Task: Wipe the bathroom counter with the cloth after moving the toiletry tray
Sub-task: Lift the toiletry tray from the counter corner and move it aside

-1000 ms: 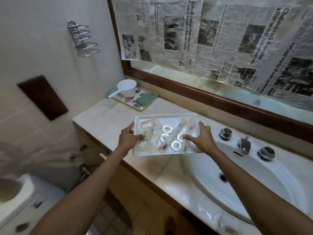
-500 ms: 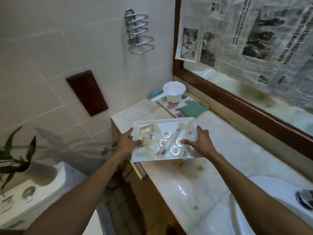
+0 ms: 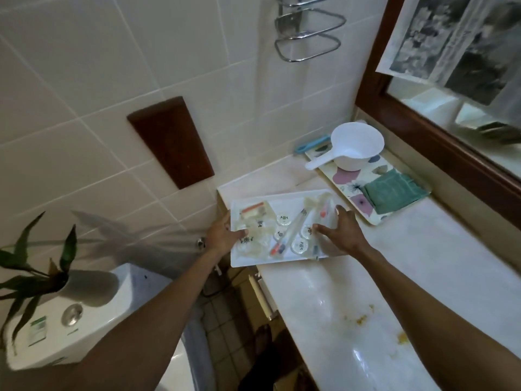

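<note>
The white toiletry tray (image 3: pixel 282 200), filled with wrapped sachets, tubes and small round caps, is at the left end of the marble counter (image 3: pixel 423 263), its left part overhanging the counter's edge. My left hand (image 3: pixel 224 234) grips its left rim, thumb inside. My right hand (image 3: pixel 341 231) holds its right side, fingers spread over the rim. A folded green cloth (image 3: pixel 393 190) lies on a flowered tray (image 3: pixel 352 190) behind, against the mirror frame. Yellowish stains (image 3: pixel 363 318) mark the counter nearer me.
A white ladle-shaped dipper (image 3: pixel 353 146) stands on the flowered tray. A toilet cistern (image 3: pixel 84 314) with a potted plant (image 3: pixel 33 266) sits low on the left. A chrome rack (image 3: pixel 304 32) and a brown wall panel (image 3: pixel 172 142) hang on the tiles. The newspaper-covered mirror (image 3: pixel 456 43) lines the right.
Both hands have carried the tray from beside the sink leftward to the counter's left end. My view has swung left, so the sink and taps have gone out of sight.
</note>
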Motion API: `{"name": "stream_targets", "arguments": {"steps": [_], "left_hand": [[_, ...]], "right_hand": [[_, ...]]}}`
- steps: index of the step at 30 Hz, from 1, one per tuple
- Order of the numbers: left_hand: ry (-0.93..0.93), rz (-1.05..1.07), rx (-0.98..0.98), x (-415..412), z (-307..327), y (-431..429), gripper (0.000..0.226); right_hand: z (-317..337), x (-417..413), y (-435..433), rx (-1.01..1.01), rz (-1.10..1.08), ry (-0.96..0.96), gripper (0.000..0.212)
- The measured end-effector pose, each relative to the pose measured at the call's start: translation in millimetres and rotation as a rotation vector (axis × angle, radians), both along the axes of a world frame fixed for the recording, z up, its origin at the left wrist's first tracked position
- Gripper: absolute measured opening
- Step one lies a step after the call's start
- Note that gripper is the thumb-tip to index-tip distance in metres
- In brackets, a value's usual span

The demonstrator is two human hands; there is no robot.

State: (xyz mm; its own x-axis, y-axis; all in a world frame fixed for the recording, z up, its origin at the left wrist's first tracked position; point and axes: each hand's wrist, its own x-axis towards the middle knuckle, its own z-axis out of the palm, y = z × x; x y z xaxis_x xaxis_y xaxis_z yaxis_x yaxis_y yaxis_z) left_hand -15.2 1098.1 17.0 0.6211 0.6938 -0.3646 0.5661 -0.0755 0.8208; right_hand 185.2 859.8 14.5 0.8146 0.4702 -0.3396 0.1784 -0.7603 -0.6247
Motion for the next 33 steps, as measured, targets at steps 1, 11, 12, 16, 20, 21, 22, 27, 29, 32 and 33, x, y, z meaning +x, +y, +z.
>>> {"name": "stream_targets", "arguments": {"steps": [1, 11, 12, 16, 20, 21, 22, 27, 29, 32, 33], "left_hand": [[0.011, -0.001, -0.008, 5.2, -2.8, 9.8, 0.057], [0.057, 0.021, -0.036, 42.0, -29.0, 69.0, 0.067], [0.054, 0.026, -0.028, 43.6, -29.4, 70.0, 0.068], [0.042, 0.029, -0.025, 47.5, -29.8, 70.8, 0.069], [0.058, 0.024, 0.001, 47.3, -34.9, 70.8, 0.072], [0.056, 0.028, -0.004, 46.9, -35.6, 69.9, 0.072], [0.051, 0.033, -0.010, 46.5, -36.5, 69.0, 0.074], [0.034, 0.062, -0.035, 46.6, -39.5, 66.4, 0.068], [0.029, 0.067, -0.052, 47.9, -38.2, 64.8, 0.063], [0.025, 0.083, -0.064, 50.9, -36.8, 64.1, 0.058], [0.022, 0.094, -0.071, 52.5, -35.9, 64.8, 0.057]], "right_hand": [[0.3, 3.5, 10.2, -0.002, -0.006, 0.005, 0.084], [-34.2, 59.2, 79.6, 0.038, -0.039, 0.093, 0.115], [-35.7, 61.9, 82.2, 0.072, -0.043, 0.101, 0.122], [-12.4, 54.9, 91.3, 0.098, -0.005, 0.157, 0.124], [-17.2, 53.2, 75.6, -0.020, 0.027, 0.116, 0.144], [-19.6, 52.1, 70.2, -0.048, 0.053, 0.102, 0.146], [-22.3, 51.6, 65.3, -0.066, 0.084, 0.090, 0.146], [-32.7, 57.8, 55.7, -0.036, 0.111, 0.036, 0.116], [-35.3, 63.5, 57.0, -0.010, 0.092, -0.026, 0.082], [-37.2, 67.7, 61.7, 0.064, 0.084, -0.063, 0.074], [-37.3, 68.5, 64.0, 0.085, 0.074, -0.070, 0.070]]}}
